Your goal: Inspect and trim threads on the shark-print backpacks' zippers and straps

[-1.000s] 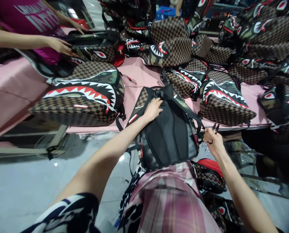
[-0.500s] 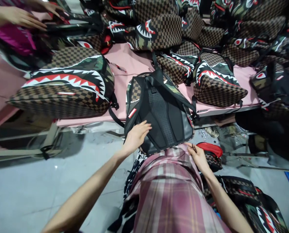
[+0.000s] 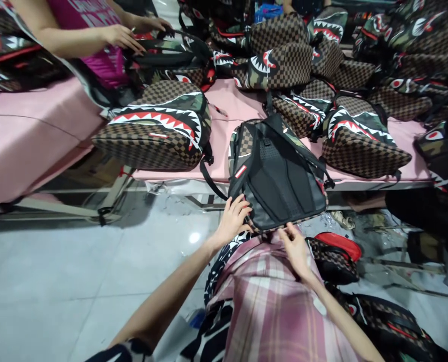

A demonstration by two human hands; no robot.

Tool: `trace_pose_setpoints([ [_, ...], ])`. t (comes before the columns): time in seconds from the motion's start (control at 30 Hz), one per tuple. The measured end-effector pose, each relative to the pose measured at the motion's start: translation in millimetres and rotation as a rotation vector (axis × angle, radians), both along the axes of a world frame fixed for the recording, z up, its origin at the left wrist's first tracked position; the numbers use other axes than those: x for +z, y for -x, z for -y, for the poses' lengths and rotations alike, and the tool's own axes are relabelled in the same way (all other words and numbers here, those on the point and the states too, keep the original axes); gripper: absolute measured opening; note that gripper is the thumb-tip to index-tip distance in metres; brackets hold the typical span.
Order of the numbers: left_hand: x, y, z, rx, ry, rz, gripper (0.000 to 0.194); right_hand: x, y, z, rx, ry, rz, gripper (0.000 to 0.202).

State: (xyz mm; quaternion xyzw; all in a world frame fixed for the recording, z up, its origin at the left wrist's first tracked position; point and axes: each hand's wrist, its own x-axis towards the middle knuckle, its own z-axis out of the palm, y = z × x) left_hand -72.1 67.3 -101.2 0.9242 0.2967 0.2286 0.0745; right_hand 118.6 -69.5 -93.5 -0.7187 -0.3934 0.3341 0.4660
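Backpack, black padded back upward: lay over the front edge of the pink bench, with the bottom end jutting out by the plaid apron. Ran lengthwise away from the body, top end farthest and swung slightly leftward, bottom edge nearest to both hands. Sat between a large shark-mouth bag on the left and a smaller shark-mouth bag on the right. Bore a red label on the left and a dark strap slanting across the right.

From the left hand, lay forward and to the right; was touched at the near left corner, with fingers spread apart and not closed around anything. From the right hand, lay straight ahead, with partly bent fingers close against the middle of the bottom edge. Could not tell there between pinching and merely resting, nor make out anything in the palm. Seemed nearer to the left hand, judging by the clearer contact. Stayed well apart from another person's hand.
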Motion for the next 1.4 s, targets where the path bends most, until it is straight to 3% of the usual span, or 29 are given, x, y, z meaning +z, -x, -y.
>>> trace_pose_setpoints([
  [0.1, 8.6, -20, 8, 0.022, -0.019, 0.094, 0.044, 11.3, 17, -4, 0.104, 0.028, 0.275, 0.025],
  [0.23, 20.1, -34, 12, 0.004, -0.037, 0.138, 0.040, 18.9, 9, -6, 0.096, 0.002, 0.648, 0.016],
  [0.43, 22.8, -25, 0, -0.103, -0.044, 0.141, 0.037, 35.3, -2, -12, 0.209, -0.099, 0.614, 0.024],
  [0.53, 18.0, -21, -12, -0.178, -0.014, 0.126, 0.035, 33.2, 3, -12, 0.203, -0.149, 0.596, 0.023],
  [0.67, 13.7, -14, -25, -0.269, -0.006, 0.108, 0.033, 22.5, -15, -7, 0.103, -0.189, 0.485, 0.024],
  [0.8, 11.9, 8, -34, -0.328, -0.023, 0.007, 0.029, 12.6, -81, -2, -0.261, -0.043, 0.253, 0.016],
  [0.87, 10.7, 20, -36, -0.319, 0.016, -0.055, 0.025, 6.2, -114, 1, -0.326, 0.024, 0.190, 0.018],
  [0.97, 11.2, 29, -33, -0.236, 0.161, -0.097, 0.022, -1.3, -144, 5, -0.281, 0.044, 0.125, 0.027],
  [1.07, 17.8, 20, -22, -0.088, 0.397, -0.002, 0.023, -2.3, -156, -1, -0.258, 0.045, 0.116, 0.036],
  [1.17, 27.2, -7, -7, 0.240, 0.735, 0.233, 0.036, -1.5, -160, -26, -0.223, 0.036, 0.261, 0.048],
  [1.27, 30.8, -41, 6, 0.618, 1.090, 0.455, 0.055, -7.9, -163, -61, -0.314, 0.027, 0.229, 0.050],
  [1.33, 28.9, -60, 8, 0.734, 1.185, 0.570, 0.058, -17.1, -168, -78, -0.384, 0.036, 0.096, 0.043],
  [1.4, 25.9, -74, 4, 0.768, 1.192, 0.695, 0.052, -27.9, -175, -89, -0.398, 0.046, -0.010, 0.042],
])
